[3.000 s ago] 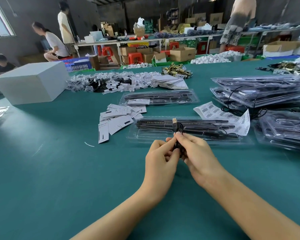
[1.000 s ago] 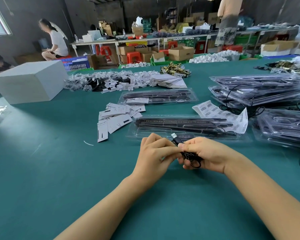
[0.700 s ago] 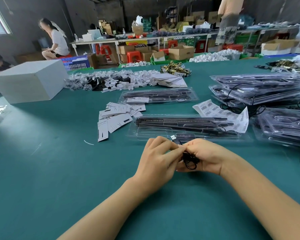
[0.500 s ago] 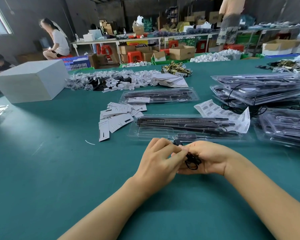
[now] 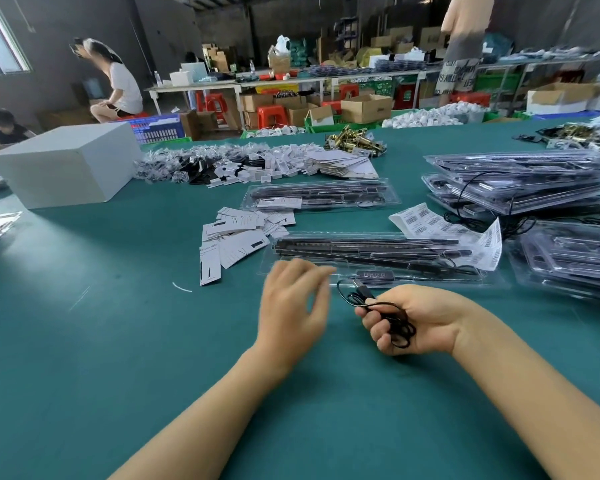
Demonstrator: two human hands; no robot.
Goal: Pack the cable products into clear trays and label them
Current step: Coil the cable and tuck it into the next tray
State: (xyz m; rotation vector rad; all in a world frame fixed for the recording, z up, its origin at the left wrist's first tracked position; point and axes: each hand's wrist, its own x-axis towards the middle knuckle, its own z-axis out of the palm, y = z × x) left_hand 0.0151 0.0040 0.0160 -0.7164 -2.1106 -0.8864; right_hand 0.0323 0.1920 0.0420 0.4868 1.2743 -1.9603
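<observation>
My right hand (image 5: pixel 420 318) grips a coiled black USB cable (image 5: pixel 395 318), palm turned up, with the plug (image 5: pixel 361 289) sticking out toward the left. My left hand (image 5: pixel 293 306) hovers blurred just left of it, fingers loosely spread and holding nothing. Right behind both hands lies a clear tray (image 5: pixel 305 270) holding black light bars and a small controller (image 5: pixel 374 274). A sheet of barcode labels (image 5: pixel 426 221) rests over the tray's right end. A second filled clear tray (image 5: pixel 392 199) lies farther back.
White paper cards (image 5: pixel 236 237) are scattered left of the tray. Stacks of filled trays (image 5: pixel 520 181) sit at the right. A white box (image 5: pixel 66 164) stands at the far left, with a pile of small bagged parts (image 5: pixel 222 164) behind. People work in the background.
My left hand has let go of the cable and pulled away to the left. My right hand has turned palm up and keeps the coiled cable.
</observation>
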